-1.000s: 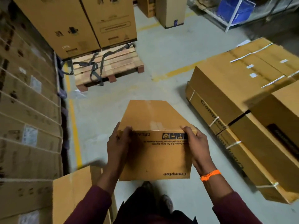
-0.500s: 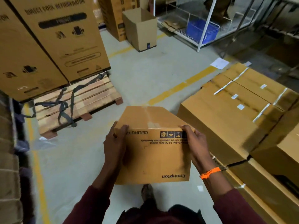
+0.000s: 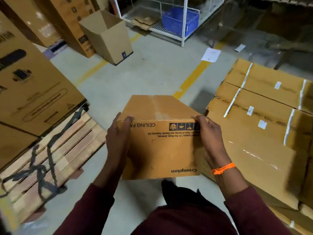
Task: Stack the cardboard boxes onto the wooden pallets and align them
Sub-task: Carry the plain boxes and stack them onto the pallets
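Note:
I carry a long brown ceiling-fan box (image 3: 160,146) in front of my chest, its near end facing me with upside-down print. My left hand (image 3: 118,138) grips its left top corner and side. On the right top corner and side my right hand (image 3: 210,136) holds it, an orange band on the wrist. A wooden pallet (image 3: 67,150) with a dark strap lying over it sits low at the left, bearing tall refrigerator cartons (image 3: 32,85). To the right lies a stack of similar flat boxes (image 3: 264,119) with white straps.
An open empty carton (image 3: 108,38) stands ahead on the grey floor. Behind it a white wire rack (image 3: 183,22) holds a blue crate (image 3: 179,21). Yellow floor lines (image 3: 193,77) cross the aisle, and loose paper sheets (image 3: 210,55) lie near the rack.
I have walked forward and turned right: the pallet slid to the left and nearer, the box stack on the right came closer. Both hands keep the same hold on the box.

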`<state>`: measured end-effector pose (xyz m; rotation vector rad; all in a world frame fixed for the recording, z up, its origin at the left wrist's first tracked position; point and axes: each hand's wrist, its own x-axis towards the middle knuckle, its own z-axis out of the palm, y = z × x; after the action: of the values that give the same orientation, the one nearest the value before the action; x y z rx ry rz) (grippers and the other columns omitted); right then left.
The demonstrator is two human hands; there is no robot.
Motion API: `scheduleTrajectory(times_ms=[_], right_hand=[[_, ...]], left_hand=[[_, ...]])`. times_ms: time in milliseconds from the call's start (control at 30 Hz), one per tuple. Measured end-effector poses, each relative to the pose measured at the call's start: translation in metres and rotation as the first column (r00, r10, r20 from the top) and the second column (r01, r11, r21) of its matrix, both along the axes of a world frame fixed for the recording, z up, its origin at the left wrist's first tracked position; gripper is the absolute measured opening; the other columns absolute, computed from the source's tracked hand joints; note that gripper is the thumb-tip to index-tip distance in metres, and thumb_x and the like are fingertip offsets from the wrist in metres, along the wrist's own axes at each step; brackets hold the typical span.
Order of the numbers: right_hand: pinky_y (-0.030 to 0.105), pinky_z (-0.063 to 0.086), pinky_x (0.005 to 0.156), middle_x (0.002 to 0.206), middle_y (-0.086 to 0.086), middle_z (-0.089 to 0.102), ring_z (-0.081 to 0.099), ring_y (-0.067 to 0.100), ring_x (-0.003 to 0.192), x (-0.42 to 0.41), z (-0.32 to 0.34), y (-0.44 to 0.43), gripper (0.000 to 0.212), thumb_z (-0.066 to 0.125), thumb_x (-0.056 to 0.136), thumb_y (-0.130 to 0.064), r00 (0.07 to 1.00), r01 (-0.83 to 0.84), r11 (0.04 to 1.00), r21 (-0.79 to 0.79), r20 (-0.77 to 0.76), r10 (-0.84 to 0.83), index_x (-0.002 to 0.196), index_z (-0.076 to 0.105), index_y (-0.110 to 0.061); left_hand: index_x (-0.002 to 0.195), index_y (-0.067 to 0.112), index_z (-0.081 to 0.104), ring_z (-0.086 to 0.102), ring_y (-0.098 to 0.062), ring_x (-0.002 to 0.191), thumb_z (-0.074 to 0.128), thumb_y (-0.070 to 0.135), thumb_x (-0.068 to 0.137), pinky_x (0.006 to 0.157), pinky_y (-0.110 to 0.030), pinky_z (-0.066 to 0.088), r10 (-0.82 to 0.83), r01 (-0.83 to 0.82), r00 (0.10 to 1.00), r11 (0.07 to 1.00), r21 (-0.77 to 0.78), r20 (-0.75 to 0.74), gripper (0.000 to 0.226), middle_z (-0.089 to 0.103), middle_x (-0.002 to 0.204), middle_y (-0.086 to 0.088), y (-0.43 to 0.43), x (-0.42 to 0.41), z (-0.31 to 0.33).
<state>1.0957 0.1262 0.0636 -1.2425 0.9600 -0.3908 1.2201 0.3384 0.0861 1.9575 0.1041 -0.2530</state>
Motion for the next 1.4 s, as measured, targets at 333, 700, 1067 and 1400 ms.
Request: scheduleTrajectory(times_ms=[333,700,1067,1400], right_hand=[[0.033,0.043,0.071,0.079,-0.001,0.077,0.064,0.006,0.069,0.182,0.019,-0.136,0.023,0.064,0.092,-0.035,0.971,0.239,0.971,-0.013,-0.015,-0.239,0.084,0.076,-0.017],[0.033,0.045,0.072,0.083,0.002,0.077,0.067,0.011,0.076,0.356,0.016,-0.259,0.028,0.059,0.092,-0.035,0.728,0.685,0.726,-0.048,0.019,-0.686,0.095,0.076,-0.013],[0.033,0.046,0.073,0.092,0.007,0.074,0.066,0.004,0.076,0.411,0.005,-0.354,0.033,0.059,0.098,-0.045,0.199,0.979,0.201,0.026,0.049,-0.979,0.102,0.073,-0.016],[0.027,0.048,0.072,0.079,-0.036,0.069,0.063,-0.012,0.073,0.433,0.015,-0.523,0.03,0.056,0.1,-0.03,-0.168,0.954,-0.171,-0.245,0.032,-0.985,0.12,0.073,-0.016]], left_hand=[[0.138,0.041,0.052,0.066,-0.023,0.111,0.052,0.078,0.075,0.101,-0.053,0.051,-0.276,0.276,0.961,0.961,0.006,-0.008,0.073,0.07,0.12,0.005,-0.172,0.233,0.009],[0.14,0.04,0.054,0.066,-0.014,0.108,0.055,0.071,0.073,0.102,-0.046,0.051,-0.68,0.68,0.733,0.733,-0.015,-0.039,0.074,0.07,0.117,0.01,-0.4,0.459,0.013],[0.143,0.044,0.051,0.067,-0.005,0.099,0.062,0.054,0.086,0.09,-0.035,0.055,-0.974,0.976,0.218,0.217,-0.02,0.055,0.058,0.071,0.107,0.017,-0.649,0.516,0.022],[0.138,0.04,0.058,0.06,-0.007,0.078,0.063,0.052,0.077,0.077,-0.04,0.052,-0.997,0.981,-0.032,-0.017,-0.195,-0.072,0.062,0.063,0.09,0.008,-0.87,0.518,-0.006]])
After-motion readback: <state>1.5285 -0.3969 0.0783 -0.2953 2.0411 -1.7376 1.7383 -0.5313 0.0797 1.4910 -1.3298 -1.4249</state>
